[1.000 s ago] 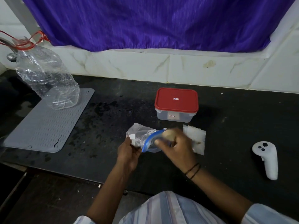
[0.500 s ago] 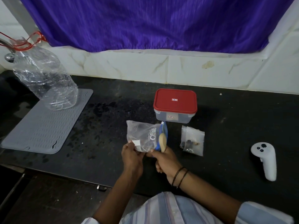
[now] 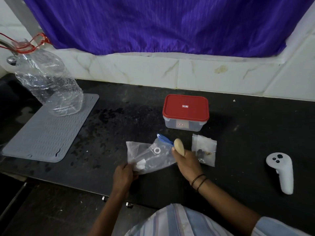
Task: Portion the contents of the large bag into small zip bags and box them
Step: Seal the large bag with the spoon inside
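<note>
The large clear bag [image 3: 150, 155] with a blue zip edge [image 3: 164, 139] lies on the black counter [image 3: 119, 126]. My left hand [image 3: 123, 174] pinches its near left corner. My right hand [image 3: 187, 160] is at the bag's right edge, closed around a pale wooden spoon-like piece [image 3: 179, 147] that sticks up past the thumb. Just right of that hand lie small clear zip bags [image 3: 204, 151] with a few dark bits inside. The plastic box [image 3: 185, 124] stands behind them with its red lid [image 3: 185, 108] closed.
A white handheld controller [image 3: 281, 171] lies at the right. A grey ribbed mat [image 3: 44, 133] covers the left of the counter, with a crumpled clear bottle [image 3: 49, 82] on its far end. The counter's front edge [image 3: 68, 183] runs just below my left hand. A tiled wall backs the counter.
My right hand with the wooden piece left the bag's mouth and now sits at its right edge. The bag has spread flatter, and the small zip bags are uncovered.
</note>
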